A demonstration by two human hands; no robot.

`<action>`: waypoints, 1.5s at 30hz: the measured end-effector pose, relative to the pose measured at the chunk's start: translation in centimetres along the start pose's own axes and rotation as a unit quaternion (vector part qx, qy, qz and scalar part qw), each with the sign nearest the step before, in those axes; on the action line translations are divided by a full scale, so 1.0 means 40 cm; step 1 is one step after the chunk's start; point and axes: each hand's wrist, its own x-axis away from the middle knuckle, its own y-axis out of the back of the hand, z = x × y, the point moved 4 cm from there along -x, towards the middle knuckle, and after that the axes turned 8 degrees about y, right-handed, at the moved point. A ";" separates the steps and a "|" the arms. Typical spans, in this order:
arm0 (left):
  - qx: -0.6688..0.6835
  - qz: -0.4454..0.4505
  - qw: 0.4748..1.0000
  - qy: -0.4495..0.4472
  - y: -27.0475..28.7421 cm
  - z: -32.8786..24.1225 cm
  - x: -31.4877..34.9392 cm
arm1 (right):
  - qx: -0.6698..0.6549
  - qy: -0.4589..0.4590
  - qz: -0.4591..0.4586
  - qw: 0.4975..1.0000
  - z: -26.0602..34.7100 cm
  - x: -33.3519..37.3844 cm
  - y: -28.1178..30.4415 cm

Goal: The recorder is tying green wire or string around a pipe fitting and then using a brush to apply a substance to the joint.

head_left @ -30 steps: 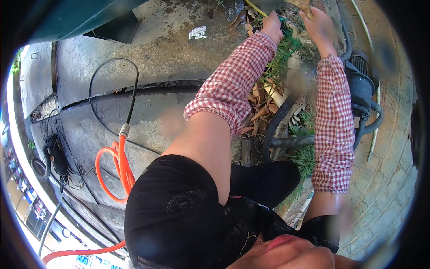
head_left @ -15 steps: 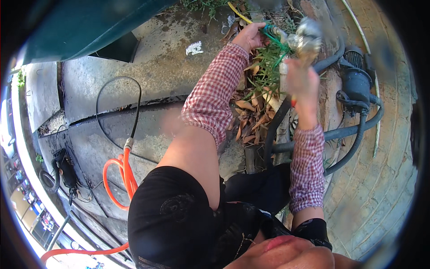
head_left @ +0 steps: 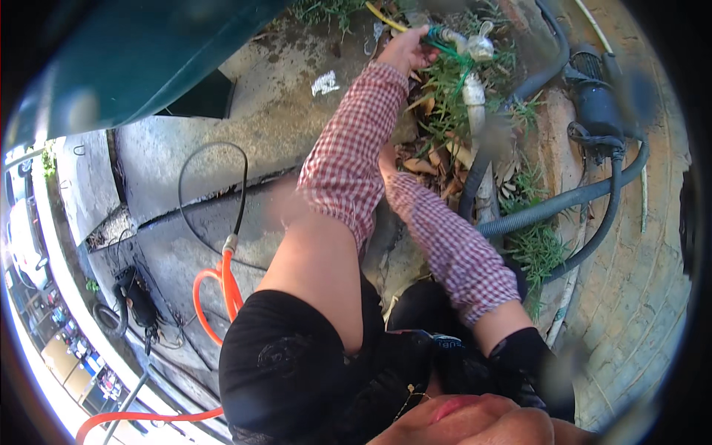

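My left hand (head_left: 408, 50) is closed around the end of a yellow hose (head_left: 386, 16), beside its teal connector (head_left: 434, 33). The connector meets a white pipe fitting with a tap (head_left: 480, 46). A green tie (head_left: 454, 52) hangs around the fitting and over the plants. Below the tap, a white pipe (head_left: 475, 96) runs down toward me. My right hand (head_left: 386, 159) is mostly hidden behind my left sleeve, low near the dry leaves; only a sliver by the wrist shows, and its fingers cannot be seen.
A dark motor pump (head_left: 595, 100) with a ribbed grey hose (head_left: 556, 211) stands at the right on brick paving. Dry leaves (head_left: 423, 165) and weeds line the pipe. An orange hose (head_left: 231, 285) and black cable loop (head_left: 182, 178) lie left. A large green tank (head_left: 148, 59) overhangs the upper left.
My right hand has dropped from beside the tap, moving left and nearer, behind my left forearm. The blurred pale shape above it is gone. My left hand stays at the hose.
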 end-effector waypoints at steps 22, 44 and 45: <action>0.120 -0.009 0.993 0.001 -0.045 0.046 -0.004 | 0.461 0.477 -0.139 0.736 0.620 -0.132 0.504; 0.152 -0.002 0.988 -0.028 -0.043 0.076 -0.025 | 0.548 0.366 -0.046 0.751 0.594 -0.261 0.478; 0.153 -0.002 0.988 -0.030 -0.037 0.069 -0.022 | 0.548 0.368 -0.045 0.750 0.600 -0.263 0.471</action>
